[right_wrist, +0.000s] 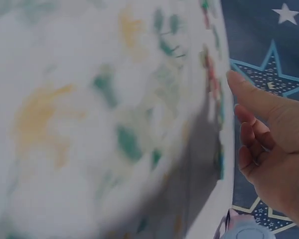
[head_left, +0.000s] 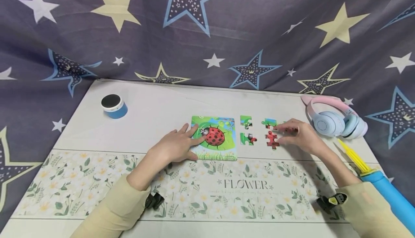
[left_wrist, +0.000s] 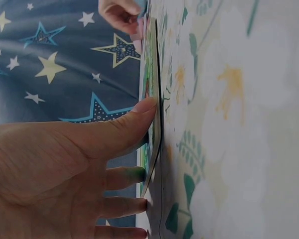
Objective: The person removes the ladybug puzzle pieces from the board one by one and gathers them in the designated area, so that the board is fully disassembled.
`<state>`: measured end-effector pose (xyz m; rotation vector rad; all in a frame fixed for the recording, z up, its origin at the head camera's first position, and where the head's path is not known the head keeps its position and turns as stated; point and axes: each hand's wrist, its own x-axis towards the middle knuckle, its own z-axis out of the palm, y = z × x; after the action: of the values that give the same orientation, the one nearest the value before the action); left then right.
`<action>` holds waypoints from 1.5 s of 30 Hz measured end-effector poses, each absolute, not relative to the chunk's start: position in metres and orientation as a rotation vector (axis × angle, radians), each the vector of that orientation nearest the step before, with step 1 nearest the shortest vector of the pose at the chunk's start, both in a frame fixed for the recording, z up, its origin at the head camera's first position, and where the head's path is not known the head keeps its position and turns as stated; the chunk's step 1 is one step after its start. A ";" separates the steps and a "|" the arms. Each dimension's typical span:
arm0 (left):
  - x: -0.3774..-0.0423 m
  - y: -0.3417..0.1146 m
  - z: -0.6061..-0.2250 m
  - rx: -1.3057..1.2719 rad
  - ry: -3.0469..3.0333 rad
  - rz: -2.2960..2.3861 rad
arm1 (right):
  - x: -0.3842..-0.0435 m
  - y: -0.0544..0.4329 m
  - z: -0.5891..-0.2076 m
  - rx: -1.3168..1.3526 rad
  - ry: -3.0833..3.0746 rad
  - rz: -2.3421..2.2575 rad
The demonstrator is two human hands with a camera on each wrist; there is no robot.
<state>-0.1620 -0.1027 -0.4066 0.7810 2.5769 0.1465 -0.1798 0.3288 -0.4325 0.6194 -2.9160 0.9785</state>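
A square ladybug picture board (head_left: 214, 153) lies on the table. My left hand (head_left: 176, 144) rests on its left edge with the fingers spread; in the left wrist view the thumb (left_wrist: 124, 129) touches the board's rim. Right of the board lie several jigsaw pieces, among them a green piece (head_left: 245, 121), a green-and-red piece (head_left: 247, 139) and a red spotted piece (head_left: 271, 141). My right hand (head_left: 299, 135) is over the right end of these pieces, partly hiding some. In the right wrist view its fingers (right_wrist: 254, 137) hang loosely curled, with nothing visible between them and the thumb.
A blue jar with a black-topped white lid (head_left: 113, 106) stands at the back left. Pink and pale-blue headphones (head_left: 329, 122) lie at the right edge, near a yellow-and-blue pointed tool (head_left: 358, 160). A star-patterned curtain (head_left: 146, 43) hangs behind the table.
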 end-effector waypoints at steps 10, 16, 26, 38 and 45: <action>-0.163 -0.101 -0.405 0.790 2.571 0.129 | -0.197 0.289 -0.405 0.370 -2.733 1.175; -0.164 -0.101 -0.404 0.780 2.570 0.124 | -0.202 0.246 -0.396 0.377 -2.646 1.389; -0.164 -0.099 -0.406 0.779 2.567 0.151 | -0.203 0.195 -0.403 0.534 -2.763 1.513; -0.164 -0.101 -0.404 0.758 2.564 0.129 | -0.201 0.175 -0.425 0.753 -2.972 1.471; -0.163 -0.102 -0.405 0.768 2.572 0.135 | -0.201 0.170 -0.432 0.815 -3.090 1.280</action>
<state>-0.1628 -0.1016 -0.4050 0.7676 2.5719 0.1351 -0.2009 0.1697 -0.4321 0.8150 -3.0903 1.2796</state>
